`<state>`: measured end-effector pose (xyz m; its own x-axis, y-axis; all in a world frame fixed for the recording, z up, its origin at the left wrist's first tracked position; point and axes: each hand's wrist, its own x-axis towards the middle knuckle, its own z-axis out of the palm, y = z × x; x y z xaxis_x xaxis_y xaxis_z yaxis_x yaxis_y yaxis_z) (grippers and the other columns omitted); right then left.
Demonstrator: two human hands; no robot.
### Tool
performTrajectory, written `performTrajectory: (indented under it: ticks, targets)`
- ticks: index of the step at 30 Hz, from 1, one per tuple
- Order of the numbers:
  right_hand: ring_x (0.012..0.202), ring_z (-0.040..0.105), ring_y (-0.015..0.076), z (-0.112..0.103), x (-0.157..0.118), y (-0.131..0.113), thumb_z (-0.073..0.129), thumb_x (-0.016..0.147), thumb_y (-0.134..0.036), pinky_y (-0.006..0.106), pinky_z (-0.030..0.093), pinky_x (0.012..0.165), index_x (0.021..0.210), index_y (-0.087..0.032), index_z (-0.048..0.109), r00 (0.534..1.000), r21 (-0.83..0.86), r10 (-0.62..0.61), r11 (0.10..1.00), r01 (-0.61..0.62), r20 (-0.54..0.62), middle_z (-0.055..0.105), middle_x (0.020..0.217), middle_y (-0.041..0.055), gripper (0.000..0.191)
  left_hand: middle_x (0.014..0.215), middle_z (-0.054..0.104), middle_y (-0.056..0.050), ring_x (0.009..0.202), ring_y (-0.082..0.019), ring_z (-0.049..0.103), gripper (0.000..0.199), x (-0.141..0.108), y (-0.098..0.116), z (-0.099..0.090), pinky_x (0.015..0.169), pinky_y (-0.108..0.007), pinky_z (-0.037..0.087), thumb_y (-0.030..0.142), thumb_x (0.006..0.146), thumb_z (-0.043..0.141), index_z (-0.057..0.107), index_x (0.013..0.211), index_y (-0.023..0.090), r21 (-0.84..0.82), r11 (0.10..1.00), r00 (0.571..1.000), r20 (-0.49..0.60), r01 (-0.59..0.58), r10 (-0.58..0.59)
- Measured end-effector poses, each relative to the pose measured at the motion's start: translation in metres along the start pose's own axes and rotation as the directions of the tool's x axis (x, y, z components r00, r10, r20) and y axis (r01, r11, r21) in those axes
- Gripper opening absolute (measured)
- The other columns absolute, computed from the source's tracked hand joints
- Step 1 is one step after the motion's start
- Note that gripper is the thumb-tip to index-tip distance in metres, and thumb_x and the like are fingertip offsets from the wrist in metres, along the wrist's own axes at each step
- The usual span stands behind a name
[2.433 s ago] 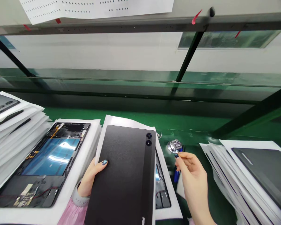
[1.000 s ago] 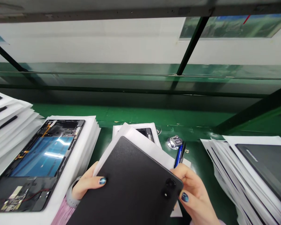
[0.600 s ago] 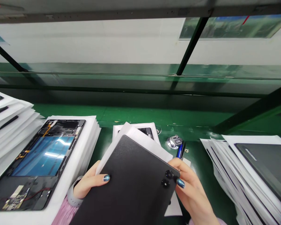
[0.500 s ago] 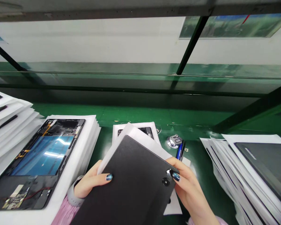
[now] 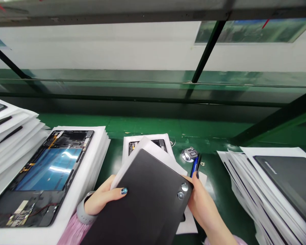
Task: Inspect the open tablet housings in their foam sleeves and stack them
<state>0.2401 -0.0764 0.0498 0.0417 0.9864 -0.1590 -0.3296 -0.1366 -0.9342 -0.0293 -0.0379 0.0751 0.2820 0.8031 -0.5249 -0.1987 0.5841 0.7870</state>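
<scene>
A dark grey tablet back cover (image 5: 142,200) is tilted in front of me, with two round camera rings that look silvery at its right corner. My left hand (image 5: 102,197) grips its left edge, thumb on top and the other fingers hidden underneath. A white sheet (image 5: 149,144) lies behind the cover and sticks out past its upper edge. My right hand (image 5: 204,207) holds the corner beside the camera rings, its thumb raised along the edge and its fingers mostly hidden behind. Partly covered beneath, an opened tablet (image 5: 161,143) rests on white sheets.
On the left, an opened tablet with its blue-filmed battery (image 5: 51,168) tops a stack of white sheets; another stack (image 5: 20,146) leans beside it. A stack with a dark cover (image 5: 285,180) stands right. A small metal piece (image 5: 189,154) and blue pen (image 5: 194,166) lie on the green bench (image 5: 226,190).
My right thumb has lifted off the camera rings to the cover's edge, leaving both rings showing. The lower ring looked black and now looks silvery. The cover has shifted slightly.
</scene>
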Motion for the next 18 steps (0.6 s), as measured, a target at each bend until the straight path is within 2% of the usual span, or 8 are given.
performTrajectory:
  ticks: [2, 5, 8, 10, 13, 15, 18]
  targets:
    - [0.057, 0.066, 0.0221, 0.005, -0.001, -0.004, 0.052, 0.085, -0.074, 0.033, 0.054, 0.053, 0.077, -0.022, 0.075, 0.982, 0.072, 0.098, 0.991, -0.111, 0.164, 0.069, 0.064, 0.0054, 0.057, 0.067, 0.071, -0.002, 0.061, -0.019, 0.065, 0.035, 0.002, -0.002, -0.001, 0.058, -0.026, 0.049, 0.035, 0.058, 0.088, 0.072, 0.083, 0.015, -0.041, 0.999, 0.998, -0.061, -0.021, 0.019]
    - [0.058, 0.064, 0.0177, 0.01, -0.006, -0.008, 0.069, 0.078, -0.066, 0.029, 0.052, 0.059, 0.076, -0.02, 0.073, 0.922, 0.005, 0.146, 0.987, -0.158, 0.359, 0.068, 0.068, 0.0036, 0.046, 0.075, 0.075, -0.004, 0.069, -0.022, 0.07, 0.039, 0.011, -0.003, 0.0, 0.065, -0.03, 0.054, 0.04, 0.064, 0.085, 0.073, 0.091, 0.016, -0.156, 0.985, 0.989, -0.141, -0.069, 0.047]
    - [0.075, 0.068, 0.0217, 0.015, -0.011, -0.01, 0.081, 0.069, -0.058, 0.033, 0.054, 0.074, 0.094, -0.022, 0.075, 0.879, 0.008, 0.184, 0.978, -0.209, 0.44, 0.072, 0.082, 0.005, 0.044, 0.082, 0.078, -0.007, 0.079, -0.025, 0.072, 0.042, 0.021, -0.003, 0.004, 0.074, -0.033, 0.057, 0.047, 0.066, 0.082, 0.074, 0.09, 0.014, -0.3, 0.949, 0.982, -0.183, -0.091, 0.037]
    - [0.092, 0.069, 0.0268, 0.02, -0.012, -0.008, 0.082, 0.071, -0.051, 0.039, 0.053, 0.086, 0.114, -0.025, 0.07, 0.885, 0.088, 0.18, 0.967, -0.239, 0.429, 0.073, 0.101, 0.0076, 0.052, 0.089, 0.079, -0.008, 0.089, -0.028, 0.072, 0.041, 0.025, -0.003, 0.007, 0.082, -0.035, 0.056, 0.046, 0.067, 0.081, 0.074, 0.091, 0.012, -0.362, 0.921, 0.979, -0.189, -0.145, 0.08]
    - [0.107, 0.066, 0.0287, 0.023, -0.013, -0.002, 0.073, 0.082, -0.042, 0.044, 0.052, 0.093, 0.129, -0.034, 0.062, 0.943, 0.222, 0.12, 0.956, -0.194, 0.31, 0.068, 0.125, 0.0067, 0.049, 0.098, 0.079, -0.01, 0.102, -0.031, 0.07, 0.038, 0.027, -0.003, 0.011, 0.094, -0.038, 0.053, 0.039, 0.075, 0.077, 0.074, 0.101, 0.012, -0.404, 0.895, 0.98, -0.136, -0.188, 0.145]
    - [0.11, 0.066, 0.0295, 0.023, -0.016, 0.005, 0.065, 0.088, -0.04, 0.047, 0.053, 0.093, 0.134, -0.038, 0.058, 0.972, 0.234, 0.084, 0.963, -0.136, 0.217, 0.065, 0.131, 0.0064, 0.046, 0.1, 0.078, -0.011, 0.108, -0.032, 0.068, 0.039, 0.026, -0.004, 0.014, 0.1, -0.041, 0.05, 0.036, 0.079, 0.073, 0.072, 0.108, 0.011, -0.428, 0.89, 0.988, -0.066, -0.157, 0.142]
    - [0.112, 0.066, 0.0322, 0.021, -0.023, 0.012, 0.059, 0.093, -0.039, 0.049, 0.055, 0.093, 0.138, -0.036, 0.055, 0.993, 0.144, -0.021, 0.99, 0.004, 0.119, 0.069, 0.126, 0.0096, 0.046, 0.106, 0.077, -0.013, 0.115, -0.033, 0.065, 0.043, 0.025, -0.004, 0.017, 0.108, -0.044, 0.044, 0.038, 0.081, 0.071, 0.069, 0.115, 0.011, -0.473, 0.876, 0.99, 0.05, -0.091, 0.13]
